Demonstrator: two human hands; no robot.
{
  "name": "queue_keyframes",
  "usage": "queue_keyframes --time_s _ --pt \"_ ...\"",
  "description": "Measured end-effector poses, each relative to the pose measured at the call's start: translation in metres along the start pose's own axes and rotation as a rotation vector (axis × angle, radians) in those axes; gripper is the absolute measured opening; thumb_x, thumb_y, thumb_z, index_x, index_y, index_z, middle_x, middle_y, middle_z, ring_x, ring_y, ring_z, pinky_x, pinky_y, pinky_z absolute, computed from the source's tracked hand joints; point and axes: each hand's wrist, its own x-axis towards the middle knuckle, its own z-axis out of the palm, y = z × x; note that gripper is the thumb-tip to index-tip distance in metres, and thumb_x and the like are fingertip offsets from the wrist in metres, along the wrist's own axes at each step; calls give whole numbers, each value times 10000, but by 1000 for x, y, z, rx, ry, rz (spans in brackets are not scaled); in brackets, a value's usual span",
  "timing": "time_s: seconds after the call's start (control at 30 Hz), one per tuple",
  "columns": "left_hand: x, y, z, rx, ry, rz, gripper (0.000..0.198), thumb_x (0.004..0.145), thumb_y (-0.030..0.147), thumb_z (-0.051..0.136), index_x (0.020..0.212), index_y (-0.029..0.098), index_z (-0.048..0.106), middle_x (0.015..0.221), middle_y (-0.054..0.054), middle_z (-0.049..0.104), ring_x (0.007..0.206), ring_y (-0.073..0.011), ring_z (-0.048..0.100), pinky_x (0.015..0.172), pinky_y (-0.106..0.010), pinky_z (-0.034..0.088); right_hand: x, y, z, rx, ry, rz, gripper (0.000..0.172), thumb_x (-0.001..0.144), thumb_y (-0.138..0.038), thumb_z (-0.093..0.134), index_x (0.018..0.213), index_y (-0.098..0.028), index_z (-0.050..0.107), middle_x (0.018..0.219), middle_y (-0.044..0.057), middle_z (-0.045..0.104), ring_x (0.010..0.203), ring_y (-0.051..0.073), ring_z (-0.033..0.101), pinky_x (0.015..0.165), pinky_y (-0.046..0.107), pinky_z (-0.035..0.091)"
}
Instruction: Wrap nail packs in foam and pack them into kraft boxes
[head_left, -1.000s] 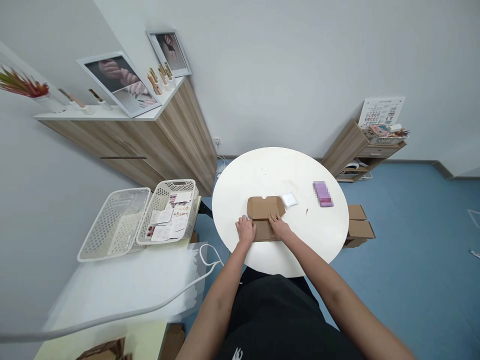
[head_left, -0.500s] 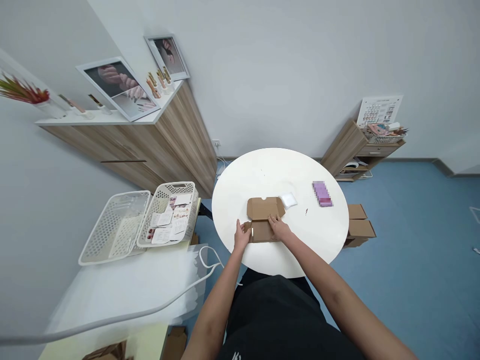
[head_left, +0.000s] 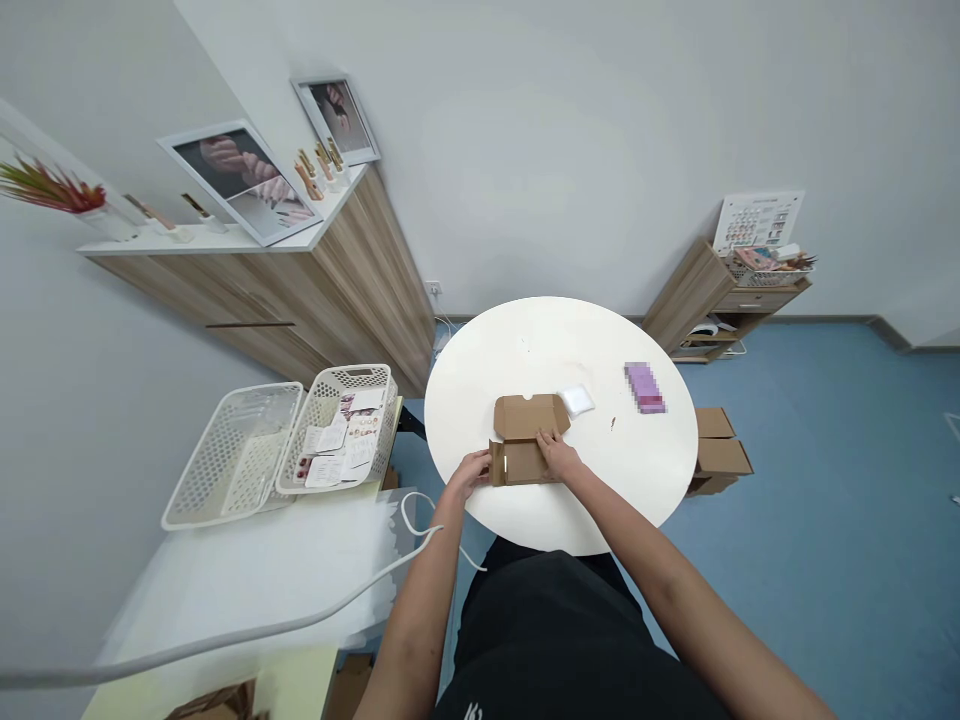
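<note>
A brown cardboard mailer box [head_left: 526, 462] lies unfolded on the white table in front of me, its lid [head_left: 523, 416] laid back away from me. Beside the box's left side flap [head_left: 497, 464] is my left hand [head_left: 471, 472], fingers stretched and slightly apart, their tips at the flap's outer edge. My right hand [head_left: 557, 456] grips the box's right side, fingers reaching over the edge onto the inside. Just right of the lid is a small white packet [head_left: 576, 400], flat on the table.
A purple blurred item [head_left: 645, 388] lies on the right of the round table [head_left: 480, 350]. White baskets [head_left: 232, 455] stand at left, one holding printed cards [head_left: 345, 440]. A grey cable [head_left: 300, 625] crosses the lower left. Cardboard boxes [head_left: 720, 455] stand on the floor at right.
My left hand has moved left and turned, off the box's inside corner. The left side flap now extends further outward. My right hand and the box have stayed put.
</note>
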Motion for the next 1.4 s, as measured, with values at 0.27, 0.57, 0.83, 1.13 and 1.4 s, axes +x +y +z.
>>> queue_keyframes --time_s 0.27,0.57,0.83,1.13,1.4 --pt "-5 16 30 386 58 118 307 778 230 667 1074 157 696 1017 -97 744 992 -242 677 838 -331 533 -3 -2 -2 -21 11 1 1118 654 -275 807 1556 -229 148 1623 96 168 1473 337 159 974 420 511" --pt "1 0 56 974 356 181 288 858 231 593 1141 182 575 1062 -137 693 1034 -279 642 857 -351 450 -3 -2 0 -28 15 12 1138 661 -287 818 1559 -208 124 1627 123 123 1479 331 147 994 404 502" --pt "18 -8 57 885 333 216 296 843 121 559 1136 147 528 952 -161 684 1039 -310 638 932 -410 415 -2 -1 2 4 15 31 1144 653 -302 830 1557 -211 135 1620 134 157 1480 338 137 991 424 505" --pt "4 -23 56 584 338 557 964 774 409 694 1529 225 124 1598 -165 176 1478 -325 166 1165 -492 217 -6 -2 1 76 19 10 1139 630 -341 826 1551 -216 166 1621 118 163 1486 332 104 1036 412 446" --pt "39 6 31 51 190 185 754 880 471 585 1492 181 252 1518 -178 386 1374 -232 428 1086 -324 388 -19 28 -11 400 546 99 440 898 -399 490 1288 -199 525 1351 131 530 1287 285 423 1062 444 365"
